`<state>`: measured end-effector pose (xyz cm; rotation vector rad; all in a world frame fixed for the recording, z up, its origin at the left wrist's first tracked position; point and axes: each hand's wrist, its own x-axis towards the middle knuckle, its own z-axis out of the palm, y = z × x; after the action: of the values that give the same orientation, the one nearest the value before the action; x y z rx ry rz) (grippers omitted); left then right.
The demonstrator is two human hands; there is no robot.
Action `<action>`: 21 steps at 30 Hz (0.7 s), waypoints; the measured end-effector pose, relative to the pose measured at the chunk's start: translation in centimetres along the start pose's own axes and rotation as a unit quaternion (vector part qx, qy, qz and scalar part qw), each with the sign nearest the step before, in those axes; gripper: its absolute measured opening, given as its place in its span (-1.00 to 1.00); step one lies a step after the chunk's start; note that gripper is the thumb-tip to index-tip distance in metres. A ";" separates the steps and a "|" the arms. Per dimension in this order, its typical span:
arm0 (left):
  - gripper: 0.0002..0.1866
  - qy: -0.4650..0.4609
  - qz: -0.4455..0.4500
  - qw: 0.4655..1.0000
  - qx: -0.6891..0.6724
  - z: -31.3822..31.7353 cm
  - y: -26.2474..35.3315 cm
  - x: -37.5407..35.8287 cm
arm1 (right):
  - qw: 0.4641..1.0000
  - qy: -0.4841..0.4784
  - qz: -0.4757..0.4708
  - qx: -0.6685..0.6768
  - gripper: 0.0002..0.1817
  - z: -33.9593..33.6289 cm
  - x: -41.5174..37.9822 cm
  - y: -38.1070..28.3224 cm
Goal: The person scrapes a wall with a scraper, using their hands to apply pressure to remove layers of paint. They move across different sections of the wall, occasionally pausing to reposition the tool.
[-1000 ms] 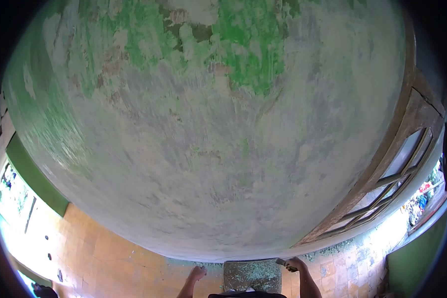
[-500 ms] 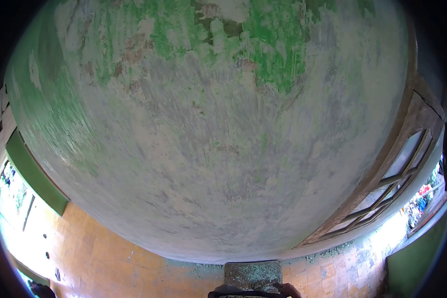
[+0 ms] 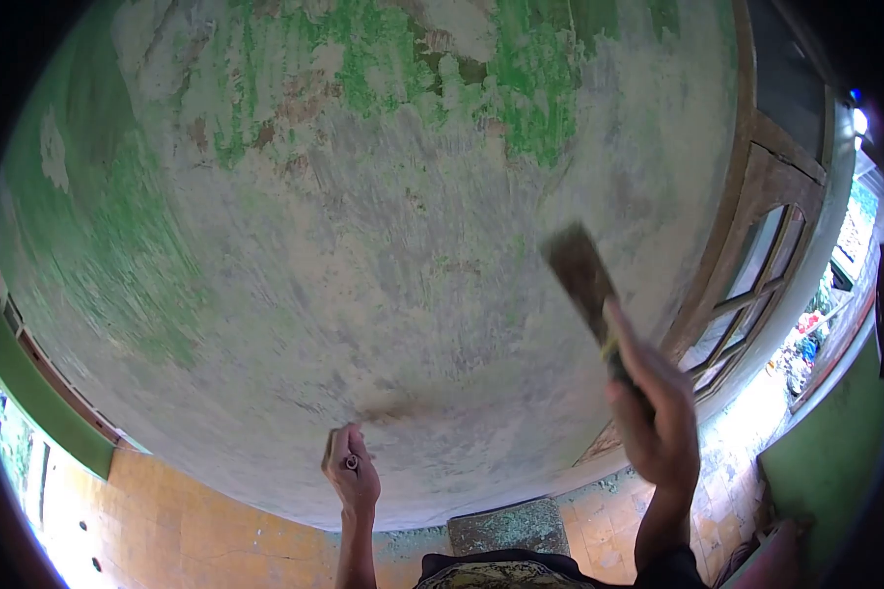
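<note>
A flat, wide-bladed paint scraper (image 3: 584, 278) points up and left in front of the wall, its far end blurred by motion. My right hand (image 3: 655, 407) is closed around its handle, thumb or finger laid along the blade's base. Lower and to the left, my left hand (image 3: 352, 481) is closed on a tool whose round handle end (image 3: 352, 460) shows in the fist. A brownish blur beside those fingers overlaps the wall; the tool's kind cannot be made out. The wall (image 3: 442, 324) carries patches of peeling green paint over bare grey plaster.
A wooden door frame with glass panes (image 3: 746, 294) borders the wall on the right. On the tiled floor (image 3: 187, 501), a flat mat or board (image 3: 509, 530) lies at the wall's foot, strewn with green flakes. Green panels (image 3: 44, 393) stand at both sides.
Both hands have come up from the bottom edge into view, the right one with the scraper and the left one with its tool. The view has shifted slightly.
</note>
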<state>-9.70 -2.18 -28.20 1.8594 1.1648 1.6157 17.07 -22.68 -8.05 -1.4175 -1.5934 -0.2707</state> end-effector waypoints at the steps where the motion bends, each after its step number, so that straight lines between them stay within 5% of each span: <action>1: -0.88 0.017 0.071 0.997 -0.008 -0.2 2.5 1.4 | 0.999 0.022 -0.005 -0.028 -0.33 -0.2 1.6 -0.8; 4: -0.89 0.026 0.247 0.969 0.001 -1.1 9.3 6.0 | 0.999 0.017 0.050 -0.006 -0.31 0.3 5.9 -1.2; 9: -0.65 0.009 0.413 0.907 0.076 -2.1 17.9 12.8 | 0.973 -0.015 0.110 -0.202 -0.14 1.3 10.7 -3.3; 12: -0.53 -0.004 0.448 0.883 0.138 -0.9 21.1 16.4 | 0.975 0.082 -0.001 -0.204 -0.10 2.6 12.7 -1.9; 21: -0.40 -0.008 0.462 0.855 0.236 2.0 23.6 18.5 | 0.962 0.059 -0.001 -0.267 -0.21 0.9 13.2 -4.2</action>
<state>-0.69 -0.28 0.41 3.0670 0.6923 1.8303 14.64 -14.73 3.12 -1.7629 -1.4829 -0.8204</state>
